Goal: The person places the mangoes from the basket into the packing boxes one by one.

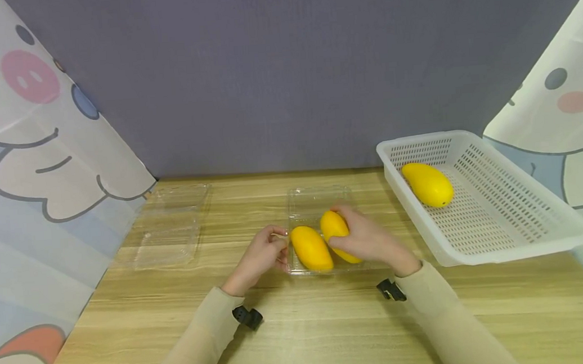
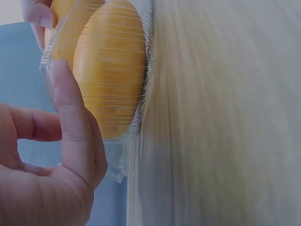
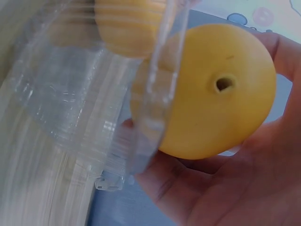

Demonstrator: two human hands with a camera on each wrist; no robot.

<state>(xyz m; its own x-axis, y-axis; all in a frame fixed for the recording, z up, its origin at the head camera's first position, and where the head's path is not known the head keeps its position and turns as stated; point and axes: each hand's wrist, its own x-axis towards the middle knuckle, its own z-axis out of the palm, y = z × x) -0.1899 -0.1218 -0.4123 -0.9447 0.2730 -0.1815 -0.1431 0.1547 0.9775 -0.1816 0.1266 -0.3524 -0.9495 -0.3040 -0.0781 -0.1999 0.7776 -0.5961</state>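
My right hand (image 1: pixel 365 234) grips a yellow mango (image 1: pixel 336 224) from its right side, thumb and fingers curled round it. In the right wrist view, this mango (image 3: pixel 211 94) shows its stem-end hole and sits partly behind the clear rim. Another mango (image 1: pixel 310 249) lies in the left half of the clear plastic clamshell box (image 1: pixel 318 201), which stands with its lid spread back. My left hand (image 1: pixel 263 251) is at the box's left edge; in the left wrist view its straight fingers (image 2: pixel 75 113) touch the ribbed wall near the rim.
A white perforated basket (image 1: pixel 507 212) stands at the right with one mango (image 1: pixel 427 185) inside. Another clear clamshell box (image 1: pixel 168 235) lies spread out at the left of the wooden table (image 1: pixel 312 327). A grey panel (image 1: pixel 284 81) rises behind the table.
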